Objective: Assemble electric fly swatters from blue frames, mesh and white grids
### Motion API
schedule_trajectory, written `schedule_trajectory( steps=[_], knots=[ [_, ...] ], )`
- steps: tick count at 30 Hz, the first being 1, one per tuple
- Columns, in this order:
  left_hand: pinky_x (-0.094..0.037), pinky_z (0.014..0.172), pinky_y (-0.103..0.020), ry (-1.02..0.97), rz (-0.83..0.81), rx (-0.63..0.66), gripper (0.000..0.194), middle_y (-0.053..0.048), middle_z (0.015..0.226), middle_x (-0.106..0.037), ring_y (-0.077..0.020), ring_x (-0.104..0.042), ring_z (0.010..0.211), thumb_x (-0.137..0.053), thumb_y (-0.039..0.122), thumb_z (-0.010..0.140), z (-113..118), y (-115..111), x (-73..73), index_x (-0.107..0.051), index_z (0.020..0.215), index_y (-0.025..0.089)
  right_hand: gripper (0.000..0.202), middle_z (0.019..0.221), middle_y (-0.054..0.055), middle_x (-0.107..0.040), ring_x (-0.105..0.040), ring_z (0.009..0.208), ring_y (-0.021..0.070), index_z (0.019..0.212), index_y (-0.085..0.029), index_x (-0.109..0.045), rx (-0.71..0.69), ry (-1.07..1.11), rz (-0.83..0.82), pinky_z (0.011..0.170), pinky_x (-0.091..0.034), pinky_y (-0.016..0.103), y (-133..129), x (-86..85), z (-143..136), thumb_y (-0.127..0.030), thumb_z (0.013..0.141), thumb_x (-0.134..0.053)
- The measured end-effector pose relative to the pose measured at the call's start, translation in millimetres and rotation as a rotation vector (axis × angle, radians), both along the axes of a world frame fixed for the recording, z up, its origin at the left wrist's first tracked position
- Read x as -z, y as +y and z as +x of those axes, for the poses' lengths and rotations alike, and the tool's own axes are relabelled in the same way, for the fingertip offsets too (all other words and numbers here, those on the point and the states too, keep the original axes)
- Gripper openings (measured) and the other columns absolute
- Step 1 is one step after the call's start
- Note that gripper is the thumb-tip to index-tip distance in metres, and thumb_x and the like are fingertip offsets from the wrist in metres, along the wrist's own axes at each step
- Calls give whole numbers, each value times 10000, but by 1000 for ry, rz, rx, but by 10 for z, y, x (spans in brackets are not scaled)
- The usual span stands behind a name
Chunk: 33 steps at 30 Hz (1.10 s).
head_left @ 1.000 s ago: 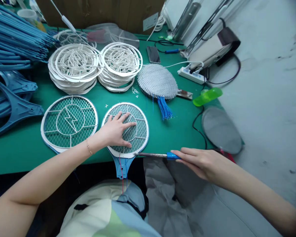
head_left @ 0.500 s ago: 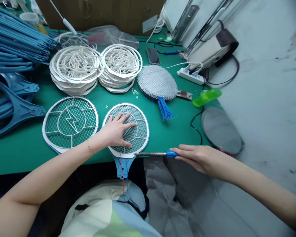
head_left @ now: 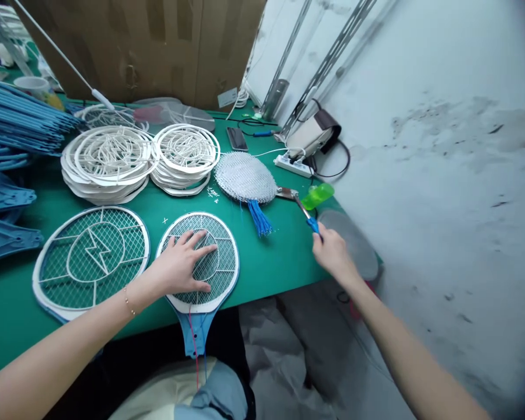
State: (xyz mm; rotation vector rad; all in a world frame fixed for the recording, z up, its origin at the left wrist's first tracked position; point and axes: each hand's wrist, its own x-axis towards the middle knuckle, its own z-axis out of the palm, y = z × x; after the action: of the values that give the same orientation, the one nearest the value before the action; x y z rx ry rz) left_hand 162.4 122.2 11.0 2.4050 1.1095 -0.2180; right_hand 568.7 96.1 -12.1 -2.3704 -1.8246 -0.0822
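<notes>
With fingers spread, my left hand (head_left: 186, 263) lies flat on the mesh of a mosquito swatter racket (head_left: 228, 269) at the table's front edge. Its blue neck (head_left: 195, 338) overhangs the edge, and a red and a blue wire hang from it. My right hand (head_left: 332, 252) is closed around the blue handle of a soldering iron (head_left: 312, 223). The iron's tip is at a brownish flat piece (head_left: 287, 192) beside a stack of round wire meshes (head_left: 247, 176); whether they touch I cannot tell. Blue wires (head_left: 259, 218) stick out below the meshes.
Another racket (head_left: 48, 277) with a lightning emblem lies left. Behind are stacks of white ring frames (head_left: 109, 192), a phone (head_left: 237, 139) and a cardboard box (head_left: 126, 52). Blue frames (head_left: 9, 233) crowd the left. A power strip (head_left: 294, 166) and green plastic piece (head_left: 318, 196) lie right, near the wall.
My right hand has carried the soldering iron away from the racket's lower rim, up and right to the brownish piece. My left hand stays on the racket. The view has tilted up and right.
</notes>
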Motion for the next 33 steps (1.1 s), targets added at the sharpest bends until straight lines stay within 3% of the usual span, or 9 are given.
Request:
schedule_trajectory(
  steps=[4,7,9,11,13,18,23,28,33],
  knots=[
    [-303,1108,-643,-9,71,31,949,-155,1607,-320,-476,-311,1420,-683,711,751,-11,-31,-32,-377,1550,300,484,1050,287,-637,-657,956,334,1340,65,-524,97,-7,-97,843,-511,423,459,19,-289,-195,948,-412],
    [-327,1110,-564,5,126,54,914,-150,1548,-405,-426,-392,1370,-676,670,795,-5,-96,-62,-353,1558,285,554,1215,320,-562,-608,1094,393,1399,30,-462,-8,34,63,883,-512,496,169,-101,-829,-297,952,-470],
    [-320,1123,-516,24,153,66,866,-144,1541,-420,-403,-398,1374,-680,628,822,7,-147,-69,-364,1548,278,441,1155,221,-629,-620,1090,331,1333,-93,-543,-408,201,234,933,-528,467,-299,-194,-1325,-285,939,-493],
    [-337,1113,-491,44,166,72,791,-151,1577,-377,-402,-400,1374,-676,601,842,16,-192,-66,-427,1508,254,436,1140,141,-679,-628,1113,276,1325,-178,-562,-1005,367,172,1010,-521,441,-804,-221,-1820,-265,900,-514],
    [-385,1073,-482,57,171,73,725,-168,1608,-323,-402,-436,1338,-665,591,857,17,-225,-59,-491,1456,222,461,1200,140,-679,-617,1162,291,1318,-138,-572,-1175,399,109,1059,-501,490,-1180,-137,-2203,-256,876,-510],
    [-430,1044,-496,70,143,60,689,-150,1639,-271,-401,-420,1347,-627,587,888,-5,-265,-57,-491,1460,227,226,1033,153,-727,-677,1107,264,1116,-60,-660,-1119,475,330,958,-598,392,-1430,291,-2438,-83,908,-574],
    [-399,1085,-465,63,163,97,676,-116,1617,-326,-362,-442,1329,-547,587,927,-25,-281,-71,-459,1489,221,293,1075,132,-745,-672,1154,242,1182,-88,-660,-1091,673,412,956,-614,363,-1584,406,-2406,-41,895,-631],
    [-331,1130,-503,42,93,169,1136,-157,1616,-310,-440,-350,1371,-652,793,691,-127,-273,-67,-302,1576,173,365,1075,143,-749,-673,1157,254,1240,-65,-651,-1036,659,472,968,-610,376,-1767,506,-2566,-12,879,-635],
    [-237,1169,-556,17,-5,215,1284,-138,1686,-106,-463,-201,1466,-784,695,605,-253,-308,-33,-122,1616,259,374,1067,110,-757,-687,1133,237,1242,-95,-670,-1003,629,571,961,-617,354,-1837,748,-2597,-33,873,-659]
  ],
)
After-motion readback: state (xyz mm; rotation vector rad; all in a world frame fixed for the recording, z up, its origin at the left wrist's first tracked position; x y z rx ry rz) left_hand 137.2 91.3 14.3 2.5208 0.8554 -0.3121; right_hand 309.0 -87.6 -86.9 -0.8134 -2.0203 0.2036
